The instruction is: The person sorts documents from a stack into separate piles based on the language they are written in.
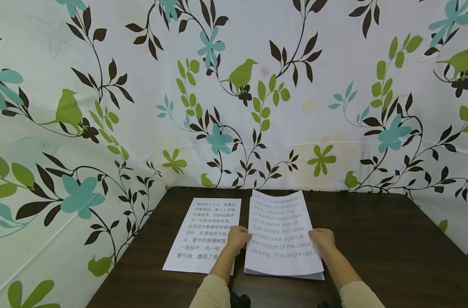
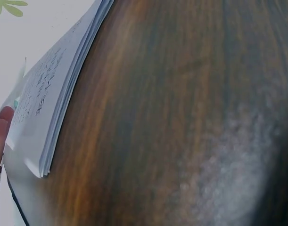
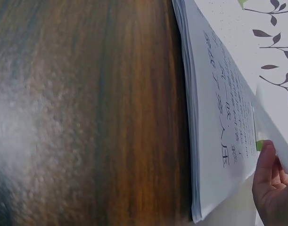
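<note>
A sheet of paper (image 1: 280,233) printed with large English text is held by both hands above a paper stack (image 1: 257,272). My left hand (image 1: 238,237) pinches its left edge, and my right hand (image 1: 323,238) pinches the right edge. The sheet's top end curves upward. In the right wrist view, the lifted sheet (image 3: 275,125) stands off the stack (image 3: 219,155), whose top page carries Chinese print. Only fingers (image 2: 1,132) of the left hand show in the left wrist view, beside the stack (image 2: 49,89).
A page of Chinese text (image 1: 203,231) lies flat to the left, partly covered by the left hand and forearm. Everything rests on a dark wooden table (image 1: 380,239). Behind it hangs a white cloth (image 1: 295,111) printed with birds and leaves.
</note>
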Demonstrator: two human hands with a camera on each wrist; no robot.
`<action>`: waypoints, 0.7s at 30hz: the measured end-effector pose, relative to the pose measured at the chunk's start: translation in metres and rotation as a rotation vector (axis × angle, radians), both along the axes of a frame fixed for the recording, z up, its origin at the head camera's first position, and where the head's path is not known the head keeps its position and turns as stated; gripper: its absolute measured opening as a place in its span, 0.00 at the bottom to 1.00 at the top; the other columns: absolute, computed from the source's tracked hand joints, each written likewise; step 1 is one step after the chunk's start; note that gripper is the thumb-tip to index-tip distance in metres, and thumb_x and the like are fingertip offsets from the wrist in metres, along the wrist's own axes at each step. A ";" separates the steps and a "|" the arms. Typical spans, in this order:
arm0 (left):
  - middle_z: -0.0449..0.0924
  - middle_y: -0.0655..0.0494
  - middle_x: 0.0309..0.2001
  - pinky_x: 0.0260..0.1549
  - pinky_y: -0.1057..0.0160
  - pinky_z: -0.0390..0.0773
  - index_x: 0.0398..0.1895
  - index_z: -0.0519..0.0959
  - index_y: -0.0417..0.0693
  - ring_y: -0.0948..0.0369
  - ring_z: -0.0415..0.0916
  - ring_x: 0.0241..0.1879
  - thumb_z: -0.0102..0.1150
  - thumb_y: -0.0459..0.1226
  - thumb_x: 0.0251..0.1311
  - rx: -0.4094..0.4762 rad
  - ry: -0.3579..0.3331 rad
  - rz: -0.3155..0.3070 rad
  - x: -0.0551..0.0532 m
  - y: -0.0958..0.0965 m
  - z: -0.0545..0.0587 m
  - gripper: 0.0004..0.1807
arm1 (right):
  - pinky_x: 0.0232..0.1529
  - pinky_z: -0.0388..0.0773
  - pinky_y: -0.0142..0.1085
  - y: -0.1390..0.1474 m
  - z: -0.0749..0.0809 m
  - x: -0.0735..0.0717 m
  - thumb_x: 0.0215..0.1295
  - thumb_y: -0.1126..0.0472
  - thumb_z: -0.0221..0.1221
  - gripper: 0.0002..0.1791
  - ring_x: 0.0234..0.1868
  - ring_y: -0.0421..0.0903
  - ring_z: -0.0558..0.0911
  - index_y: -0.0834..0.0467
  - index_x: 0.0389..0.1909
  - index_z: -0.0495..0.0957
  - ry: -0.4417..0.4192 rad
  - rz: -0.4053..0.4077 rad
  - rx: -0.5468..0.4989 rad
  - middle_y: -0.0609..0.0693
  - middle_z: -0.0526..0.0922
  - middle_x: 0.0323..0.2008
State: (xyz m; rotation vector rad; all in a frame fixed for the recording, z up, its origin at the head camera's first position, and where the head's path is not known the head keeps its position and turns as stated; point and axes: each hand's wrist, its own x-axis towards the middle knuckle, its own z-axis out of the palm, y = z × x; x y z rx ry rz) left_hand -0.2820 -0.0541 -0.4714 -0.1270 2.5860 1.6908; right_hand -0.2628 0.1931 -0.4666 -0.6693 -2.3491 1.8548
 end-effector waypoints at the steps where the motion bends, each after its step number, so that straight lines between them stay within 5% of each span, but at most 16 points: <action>1: 0.73 0.49 0.26 0.21 0.62 0.76 0.31 0.76 0.31 0.58 0.73 0.24 0.55 0.28 0.47 -0.003 0.002 0.002 0.000 0.000 0.001 0.08 | 0.26 0.72 0.38 0.001 -0.001 -0.001 0.55 0.68 0.48 0.17 0.27 0.50 0.74 0.79 0.42 0.67 0.000 -0.003 -0.001 0.65 0.73 0.31; 21: 0.73 0.52 0.21 0.13 0.67 0.70 0.24 0.78 0.33 0.61 0.69 0.16 0.55 0.27 0.45 0.019 0.070 0.008 -0.002 0.006 0.010 0.03 | 0.26 0.72 0.39 0.011 0.007 -0.002 0.55 0.68 0.49 0.17 0.28 0.52 0.74 0.79 0.42 0.67 -0.004 -0.041 0.033 0.66 0.73 0.33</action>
